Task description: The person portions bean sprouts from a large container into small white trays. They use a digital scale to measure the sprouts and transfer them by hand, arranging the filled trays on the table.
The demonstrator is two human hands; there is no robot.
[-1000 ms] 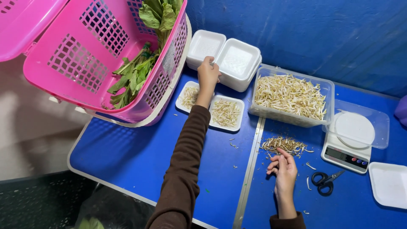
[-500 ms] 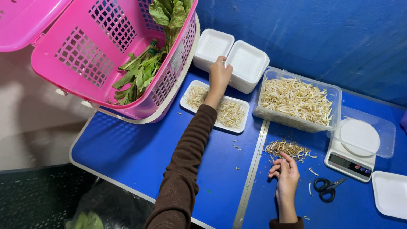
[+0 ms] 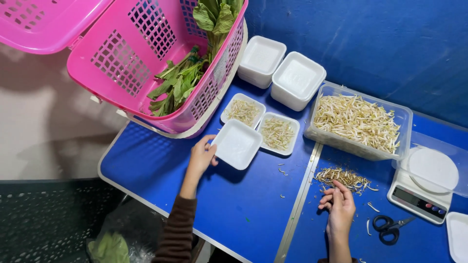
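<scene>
Holding an empty white tray (image 3: 237, 144) by its near-left corner, left hand (image 3: 202, 157) pinched on the rim, thumb above and fingers under. Sits low over the blue table (image 3: 146, 170), just in front of two trays of sprouts (image 3: 277, 133), touching or nearly touching the right-hand one. Looks like thin foam: very light, probably stiff enough to lift by one corner while empty, but easily dented or cracked under a hard squeeze. Best taken at the rim or a corner, with a flat support underneath once filled. Right hand (image 3: 339, 209) resting on the table, fingers curled loosely at the near edge of a small sprout pile (image 3: 341, 176); cannot tell whether anything is pinched between them. Beyond the pile, a clear tub (image 3: 358, 122) full of sprouts; to the right a scale (image 3: 421, 187) and scissors (image 3: 387, 228). Two tray stacks (image 3: 280, 70) at the back, beside a pink basket (image 3: 161, 63) of greens.
</scene>
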